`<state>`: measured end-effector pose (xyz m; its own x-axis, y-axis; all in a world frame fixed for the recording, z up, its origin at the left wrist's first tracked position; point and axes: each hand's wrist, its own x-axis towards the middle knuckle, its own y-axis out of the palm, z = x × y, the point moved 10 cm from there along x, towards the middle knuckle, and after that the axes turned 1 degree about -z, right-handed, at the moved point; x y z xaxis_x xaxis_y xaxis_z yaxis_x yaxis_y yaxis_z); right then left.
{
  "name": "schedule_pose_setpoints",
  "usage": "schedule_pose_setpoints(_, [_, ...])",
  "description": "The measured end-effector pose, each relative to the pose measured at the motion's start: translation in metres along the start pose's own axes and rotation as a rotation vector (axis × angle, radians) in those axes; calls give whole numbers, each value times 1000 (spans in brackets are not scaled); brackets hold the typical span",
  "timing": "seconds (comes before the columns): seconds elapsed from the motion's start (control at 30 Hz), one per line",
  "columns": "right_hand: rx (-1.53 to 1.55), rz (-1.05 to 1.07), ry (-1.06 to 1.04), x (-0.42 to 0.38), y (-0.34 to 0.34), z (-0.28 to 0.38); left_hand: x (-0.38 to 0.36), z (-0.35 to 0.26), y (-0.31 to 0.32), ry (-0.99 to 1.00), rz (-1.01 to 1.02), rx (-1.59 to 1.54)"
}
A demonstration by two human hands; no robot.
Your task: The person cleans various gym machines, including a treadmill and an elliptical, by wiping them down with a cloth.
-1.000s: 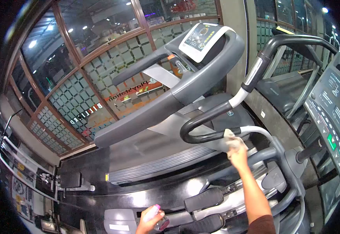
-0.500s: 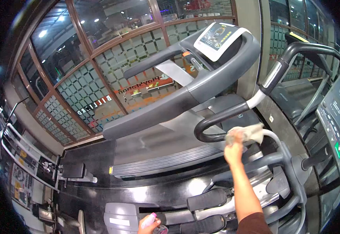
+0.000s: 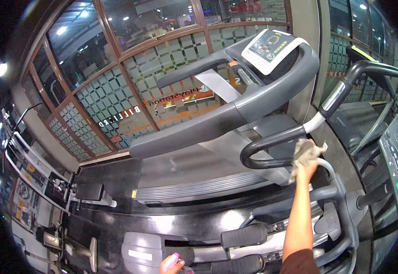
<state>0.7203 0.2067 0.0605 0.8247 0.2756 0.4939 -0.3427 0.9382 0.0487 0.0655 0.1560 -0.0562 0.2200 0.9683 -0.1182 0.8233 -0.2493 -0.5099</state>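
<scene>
The right arm was extended forward, with the cloth (image 3: 305, 151) held in the closed grip of the right hand (image 3: 307, 171) at the lower handlebar (image 3: 265, 163). The bottle (image 3: 173, 261) was gripped in the left hand (image 3: 168, 267), low in view. Compared with the earlier frame, the right hand had been moved along the handlebar, farther from its bend, and the cloth was bunched rather than spread sideways.

Two hands (image 3: 307, 172), one cloth (image 3: 304, 153), one bottle (image 3: 172, 260), two foot pedals (image 3: 243, 235), one white-framed console (image 3: 271, 49)
</scene>
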Motion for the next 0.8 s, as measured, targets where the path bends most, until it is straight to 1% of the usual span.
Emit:
schedule_pose_setpoints(0.03, [-138,125,29,-6,28,-5,-5,-2,-1,17,-12,-6])
schedule_pose_setpoints(0.07, [-273,252,40,-14,55,-11,-5,5,1,-22,-3,-4])
schedule_pose_setpoints(0.1, [-754,507,-156,-35,87,-41,-4,14,3,-59,8,-4])
schedule_pose_setpoints(0.13, [-804,495,-308,-55,96,-6,-4,19,6,-98,22,-4])
schedule_pose_setpoints(0.17, [-768,392,-413,-57,93,-5,-5,14,7,-48,14,39])
schedule_pose_setpoints(0.23, [-809,501,-439,-49,94,-16,-2,-5,7,52,2,124])
schedule_pose_setpoints(0.27, [-930,547,-518,-45,93,-19,-2,-1,7,33,21,99])
schedule_pose_setpoints(0.3, [-969,654,-555,-38,87,-11,-5,31,9,-174,109,-3])
schedule_pose_setpoints(0.33, [-975,645,-577,-29,78,-21,-12,12,-1,-165,-4,-261])
schedule_pose_setpoints(0.37, [-952,595,-539,-17,62,-30,-19,-5,-9,-158,-121,-517])
schedule_pose_setpoints(0.4, [-1104,579,-459,-6,51,-36,-23,2,-14,-157,-152,-507])
schedule_pose_setpoints(0.43, [-1082,557,-368,1,40,-33,-27,-2,-17,-175,-168,-495])
schedule_pose_setpoints(0.47, [-1095,497,-283,8,33,-49,-33,2,-17,-187,-176,-496])
schedule_pose_setpoints(0.5, [-1040,427,-282,10,33,-63,-40,9,-20,-198,-185,-492])
schedule_pose_setpoints(0.57, [-918,394,-138,6,41,-69,-54,23,-22,-236,-190,-449])
schedule_pose_setpoints(0.63, [-969,460,-122,-6,55,-52,-67,32,-18,-263,-189,-409])
schedule_pose_setpoints(0.67, [-920,416,-293,-13,57,-54,-72,32,-15,-276,-185,-387])
schedule_pose_setpoints(0.7, [-779,407,-324,-18,53,-36,-75,37,-11,-278,-187,-369])
schedule_pose_setpoints(0.73, [-677,405,-354,-24,47,-21,-75,41,-9,-241,-180,-282])
schedule_pose_setpoints(0.77, [-575,404,-382,-31,39,-7,-81,49,-4,-262,-146,-311])
schedule_pose_setpoints(0.8, [-570,387,-391,-40,30,4,-76,36,6,-281,-111,-344])
